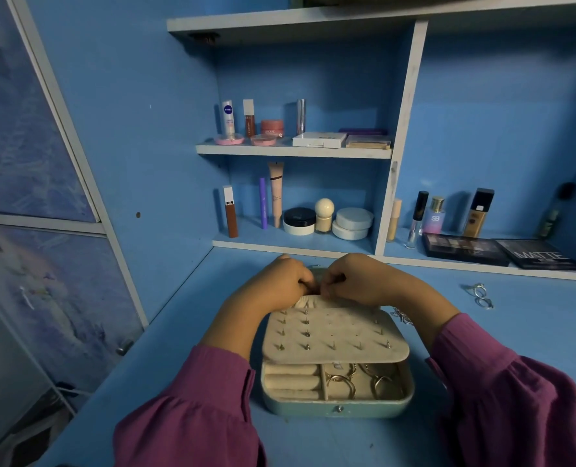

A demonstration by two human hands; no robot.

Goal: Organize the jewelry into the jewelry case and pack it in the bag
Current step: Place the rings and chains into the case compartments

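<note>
Jewelry case (337, 407): small, pale green shell, cream padded lining, lying open on the blue desk (178, 332) directly before the person. Judged light and rigid outside, soft inside; best taken by both long sides once shut, since loose contents would spill if tipped.

Earring panel (333, 335): cream padded flap studded with small posts, lying tilted over the tray. Judged thin and bendy; hold by its edge, clear of the pins.

Lower tray: ring rolls (291, 380) at left; hoops and rings (360, 382) in compartments at right. Thin metal, judged light, slippery, easily tangled.

Left hand (276, 281) and right hand (357, 281): meet at the case's far edge, above the panel, fingers curled together. Each grip looks pressed closed on something small at the lining; what it is cannot be told.

Loose items on the desk: chain (402, 316) just beside the case's right edge; silver rings (480, 294) well apart, further right.

Bag: not in view.
</note>
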